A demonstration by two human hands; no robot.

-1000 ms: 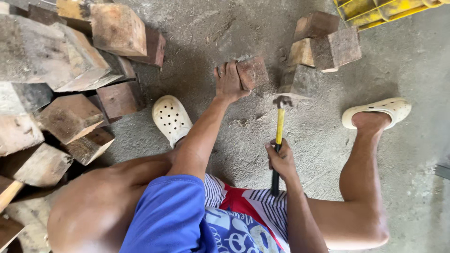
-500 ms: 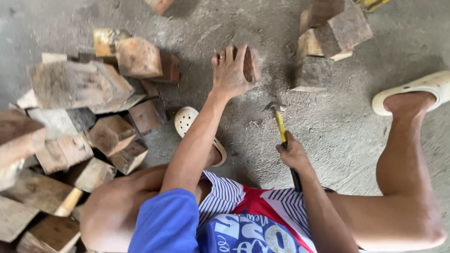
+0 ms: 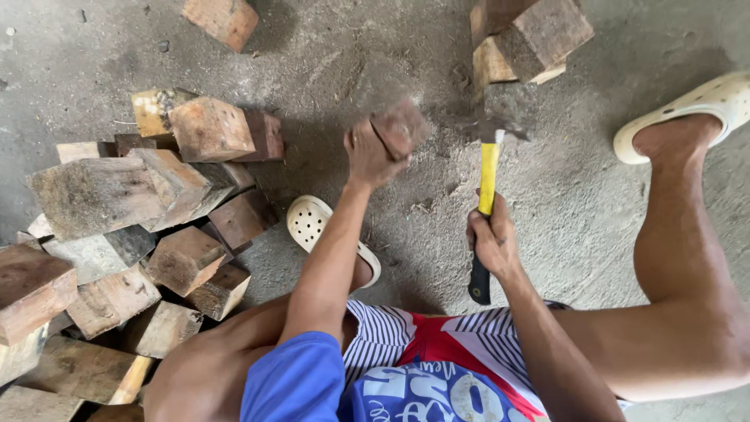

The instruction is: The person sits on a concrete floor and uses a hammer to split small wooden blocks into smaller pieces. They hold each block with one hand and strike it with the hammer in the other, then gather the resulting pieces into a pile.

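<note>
I am squatting on a grey concrete floor [image 3: 328,70] and I look down between my knees. My left hand [image 3: 369,152] is closed around a small reddish wooden block [image 3: 400,127]; the fingers wrap its near side and the block is tilted, with its far corner pointing away from me. I cannot tell if the block touches the floor or is lifted a little above it.

My right hand [image 3: 492,238] has a full closed grip on a hammer [image 3: 484,205] with a yellow and black handle. The hand holds the handle near its middle, the black end sticks out below my fist toward my body, and the dark metal head is at the far end, just to the right of the block and close to it, but apart from it. The head looks blurred.

On my left there is a pile of rough wooden blocks [image 3: 133,227], many pieces leaning on each other in different directions. Beyond the hammer head, at the top of the view, a smaller stack of blocks [image 3: 527,35] stands, and one single block [image 3: 223,19] lies alone at the top left.

My left foot wears a cream perforated clog [image 3: 312,223], under my left arm. The other clog [image 3: 703,105] is on my right foot, far to the right. I wear a striped shirt [image 3: 422,359] with red and blue.
</note>
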